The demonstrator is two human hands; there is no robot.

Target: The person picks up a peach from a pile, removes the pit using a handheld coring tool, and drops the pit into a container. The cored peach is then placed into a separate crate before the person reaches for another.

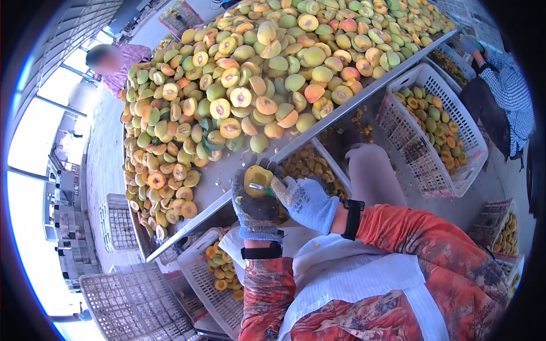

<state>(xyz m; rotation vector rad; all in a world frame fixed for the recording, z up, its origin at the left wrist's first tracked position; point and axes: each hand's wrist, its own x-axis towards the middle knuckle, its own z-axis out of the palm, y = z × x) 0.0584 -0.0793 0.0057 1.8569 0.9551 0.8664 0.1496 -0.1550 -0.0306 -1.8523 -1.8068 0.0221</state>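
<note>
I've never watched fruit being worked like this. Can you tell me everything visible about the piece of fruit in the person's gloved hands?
The fruit is a yellow peach half, its cut face turned up toward the camera, with a darker patch near the middle. It sits in the grip of the left hand, whose grey knit glove wraps it from below. The right hand, in a pale blue glove, presses a small metal tool against its lower edge. It is held just below the edge of the table, in front of the heaped fruit.
</note>
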